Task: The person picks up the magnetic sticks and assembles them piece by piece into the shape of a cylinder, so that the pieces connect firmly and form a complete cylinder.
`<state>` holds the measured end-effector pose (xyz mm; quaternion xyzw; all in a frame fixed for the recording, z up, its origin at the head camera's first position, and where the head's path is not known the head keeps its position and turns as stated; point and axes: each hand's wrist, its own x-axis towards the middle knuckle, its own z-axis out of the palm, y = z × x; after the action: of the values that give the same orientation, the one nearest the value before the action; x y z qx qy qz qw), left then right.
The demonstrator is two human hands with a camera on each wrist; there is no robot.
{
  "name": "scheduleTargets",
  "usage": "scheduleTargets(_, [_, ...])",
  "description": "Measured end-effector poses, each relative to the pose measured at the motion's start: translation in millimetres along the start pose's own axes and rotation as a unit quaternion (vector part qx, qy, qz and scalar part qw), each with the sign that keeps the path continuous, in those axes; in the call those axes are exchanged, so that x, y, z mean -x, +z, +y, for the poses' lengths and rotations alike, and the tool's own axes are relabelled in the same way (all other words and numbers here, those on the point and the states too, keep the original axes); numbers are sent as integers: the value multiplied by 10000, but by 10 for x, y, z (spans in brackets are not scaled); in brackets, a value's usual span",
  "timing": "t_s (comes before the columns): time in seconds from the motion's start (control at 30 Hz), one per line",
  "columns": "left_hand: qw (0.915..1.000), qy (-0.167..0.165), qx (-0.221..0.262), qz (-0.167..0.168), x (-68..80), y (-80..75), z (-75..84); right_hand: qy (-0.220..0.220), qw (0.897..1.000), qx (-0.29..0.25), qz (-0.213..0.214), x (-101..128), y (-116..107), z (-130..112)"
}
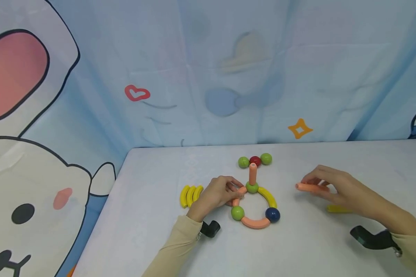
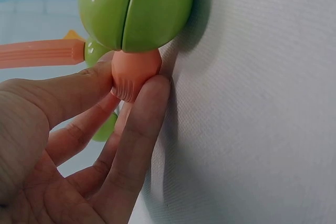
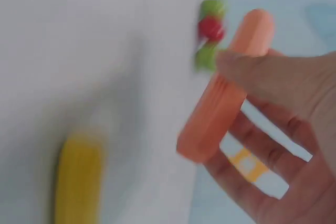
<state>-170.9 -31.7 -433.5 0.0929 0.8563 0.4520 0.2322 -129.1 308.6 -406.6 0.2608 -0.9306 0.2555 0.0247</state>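
Note:
A ring of toy rods and balls lies on the white table (image 1: 308, 250): a green ball (image 1: 237, 213), a curved orange rod (image 1: 255, 223), a dark blue ball (image 1: 272, 214), a curved yellow rod (image 1: 267, 197) and a second green ball (image 1: 252, 187). From that second ball a straight orange rod (image 1: 252, 174) stands up. My left hand (image 1: 215, 193) pinches the ring's left curved orange rod (image 2: 135, 69) between thumb and fingers. Off to the right, my right hand (image 1: 338, 186) holds another straight orange rod (image 3: 220, 108) above the table.
Several curved yellow rods (image 1: 191, 196) lie left of my left hand. Behind the ring sit two loose green balls (image 1: 266, 158) and a red ball (image 1: 254, 161). Under my right hand lies a yellow rod (image 1: 338, 209). A printed blue curtain (image 1: 201, 46) hangs behind the table.

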Motion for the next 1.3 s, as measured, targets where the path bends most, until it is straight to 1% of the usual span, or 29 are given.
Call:
scheduleTargets(0.07, [10000, -21, 43, 3, 2, 0, -11, -377, 9979, -499, 195, -59, 30, -145])
scheduleTargets(0.13, [9999, -41, 100, -2, 2, 2, -23, -529, 9916, -1157, 229, -113, 67, -295])
scheduleTargets(0.17, [9999, -50, 119, -4, 0, 4, -28, -559, 9865, -1524, 224, -134, 90, -366])
scheduleTargets(0.2, [9999, -58, 128, -3, -1, 5, -31, -591, 9797, -1906, 209, -152, 117, -432])
scheduleTargets(0.27, [9999, -68, 111, -5, -4, 8, -35, -674, 9622, -2632, 178, -174, 179, -536])
scheduleTargets(0.33, [9999, -81, 76, -2, -6, 10, -36, -787, 9424, -3249, 125, -180, 244, -604])
scheduleTargets(0.37, [9999, -90, 74, -1, -7, 11, -36, -835, 9341, -3469, 100, -178, 277, -627])
scheduleTargets(0.4, [9999, -98, 69, 3, -7, 11, -36, -865, 9288, -3602, 82, -176, 308, -642])
scheduleTargets(0.47, [9999, -109, 82, 7, -7, 11, -35, -844, 9228, -3759, 47, -166, 361, -661])
scheduleTargets(0.67, [9998, -105, 137, 19, -2, -2, -35, -664, 9168, -3938, 5, -134, 453, -649])
scheduleTargets(0.83, [9998, -100, 153, 14, -4, -14, -40, -548, 9179, -3930, 80, -128, 496, -625])
scheduleTargets(1.1, [9998, -37, 198, -52, -17, -3, -18, -649, 9145, -3991, 106, -96, 552, -576])
scheduleTargets(1.3, [9997, -44, 252, -64, -24, -7, -27, -527, 9167, -3957, 156, -75, 556, -569])
